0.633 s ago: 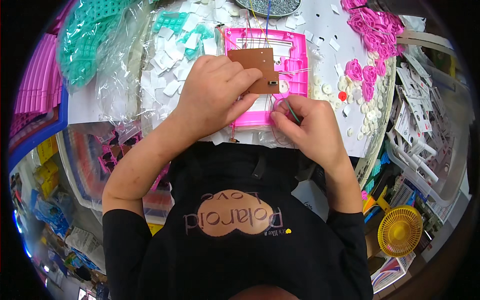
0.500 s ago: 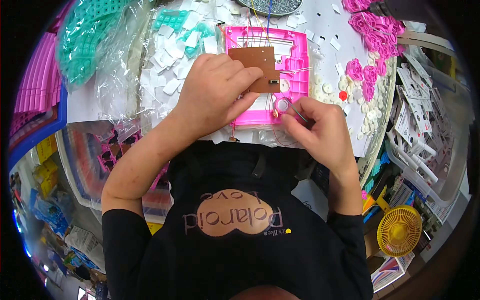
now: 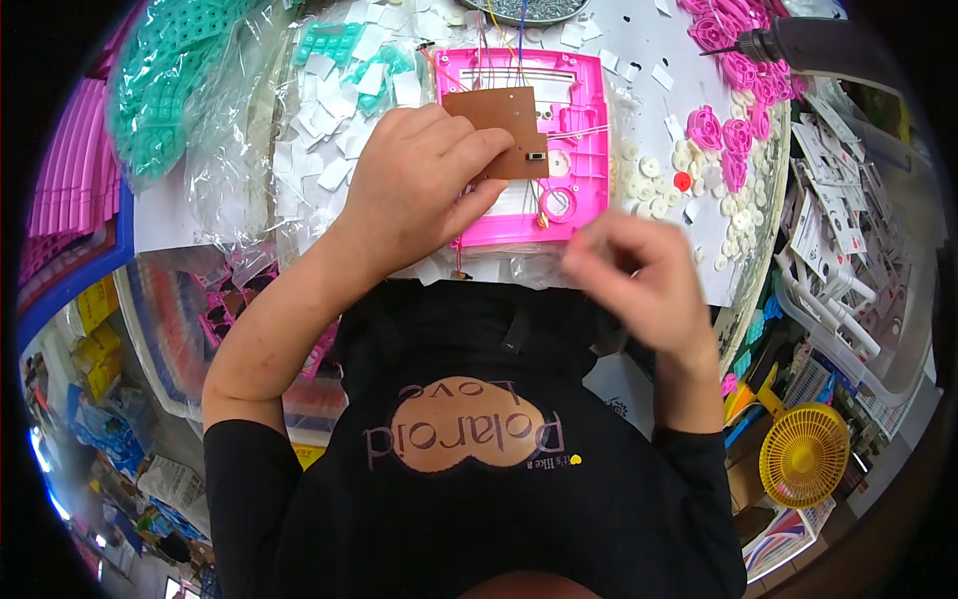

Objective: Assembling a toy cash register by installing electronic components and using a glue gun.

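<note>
A pink plastic housing (image 3: 589,90) lies face down on the table, with thin wires running across and out of it. My left hand (image 3: 424,185) is closed on the brown circuit board (image 3: 499,120), thumb and fingers at its near left corner, the board tilted over the housing. A small black slide switch (image 3: 537,157) sits at the board's right edge. Just off the housing's near right corner is my right hand (image 3: 639,270), fingers curled and smeared by motion; whether anything is between them does not show. Close to it is the housing's round ring (image 3: 557,205).
White buttons (image 3: 738,215), one red button (image 3: 682,182) and pink parts (image 3: 736,140) lie to the right, under a dark electric screwdriver (image 3: 788,45). Left are white paper pieces (image 3: 334,100) and bagged teal keypads (image 3: 165,90). A screw tray (image 3: 539,8) stands behind.
My right hand has drawn away from the housing's ring, toward the lower right, and a dark green wire by its fingers no longer shows. The left hand still grips the board; the view shifted slightly.
</note>
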Demonstrator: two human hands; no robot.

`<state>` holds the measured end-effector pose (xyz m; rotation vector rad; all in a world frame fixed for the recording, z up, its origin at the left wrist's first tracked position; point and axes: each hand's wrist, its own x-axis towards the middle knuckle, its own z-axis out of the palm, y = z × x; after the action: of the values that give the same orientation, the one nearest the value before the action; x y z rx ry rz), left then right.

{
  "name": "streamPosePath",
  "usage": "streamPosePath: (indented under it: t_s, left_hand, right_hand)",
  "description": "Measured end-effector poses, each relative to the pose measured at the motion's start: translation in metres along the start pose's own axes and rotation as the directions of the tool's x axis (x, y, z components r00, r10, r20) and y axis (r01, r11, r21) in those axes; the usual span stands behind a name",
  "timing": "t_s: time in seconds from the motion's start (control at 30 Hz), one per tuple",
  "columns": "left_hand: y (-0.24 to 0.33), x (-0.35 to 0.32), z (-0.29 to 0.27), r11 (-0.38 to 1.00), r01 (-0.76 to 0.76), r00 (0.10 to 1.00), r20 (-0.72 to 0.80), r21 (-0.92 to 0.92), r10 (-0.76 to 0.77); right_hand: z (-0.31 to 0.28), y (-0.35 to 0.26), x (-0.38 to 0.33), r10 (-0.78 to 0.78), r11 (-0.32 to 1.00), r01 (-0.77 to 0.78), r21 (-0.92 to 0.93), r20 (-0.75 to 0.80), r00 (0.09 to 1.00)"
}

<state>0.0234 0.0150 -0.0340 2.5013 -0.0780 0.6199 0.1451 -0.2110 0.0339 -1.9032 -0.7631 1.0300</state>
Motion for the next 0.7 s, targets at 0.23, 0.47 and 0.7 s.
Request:
streamPosePath:
  t_s: [0.23, 0.47, 0.7]
  left_hand:
    - [0.001, -0.001, 0.002, 1.0, 0.015, 1.0, 0.004, 0.009, -0.015]
    - [0.002, 0.0, 0.0, 1.0, 0.025, 1.0, 0.006, 0.012, -0.025]
    - [0.002, 0.0, 0.001, 1.0, 0.017, 1.0, 0.004, 0.012, -0.017]
  right_hand:
    - [-0.024, 0.0, 0.019, -0.409, 0.831, 0.123, -0.543, -0.446, 0.796]
    - [0.02, 0.005, 0.014, -0.613, 0.576, 0.369, -0.729, -0.087, 0.785]
    - [0.021, 0.01, 0.028, -0.642, 0.554, 0.408, -0.725, -0.06, 0.765]
